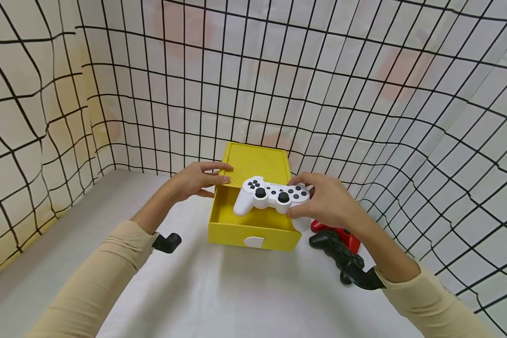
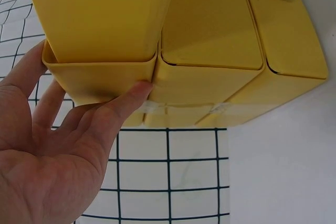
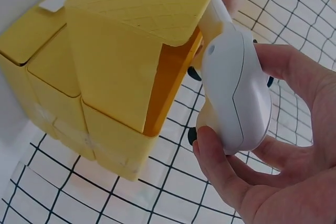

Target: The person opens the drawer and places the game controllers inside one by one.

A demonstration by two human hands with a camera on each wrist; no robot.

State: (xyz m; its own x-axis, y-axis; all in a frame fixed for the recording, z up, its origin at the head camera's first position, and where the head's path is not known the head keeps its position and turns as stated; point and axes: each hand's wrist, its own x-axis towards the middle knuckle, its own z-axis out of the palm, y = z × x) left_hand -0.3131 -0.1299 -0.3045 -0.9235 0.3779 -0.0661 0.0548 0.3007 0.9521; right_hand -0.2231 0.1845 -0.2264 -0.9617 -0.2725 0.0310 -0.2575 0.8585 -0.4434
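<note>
A yellow drawer unit (image 1: 257, 162) stands on the table, its top drawer (image 1: 253, 237) pulled out toward me. My left hand (image 1: 196, 178) rests against the unit's left side. Its straight fingers lie along the side and top edge, as the left wrist view also shows. My right hand (image 1: 327, 197) grips a white game controller (image 1: 272, 193) by its right end, over the pulled-out drawer. In the right wrist view, the controller (image 3: 233, 85) is pinched between thumb and fingers beside the yellow drawer.
Right of the unit, a black game controller (image 1: 335, 249) lies against a red one (image 1: 350, 239), partly under my right forearm. Black wire grid (image 1: 274, 94) surrounds the white table (image 1: 236, 300) at the back and sides. Lower drawers (image 2: 210, 24) sit beneath the pulled-out one.
</note>
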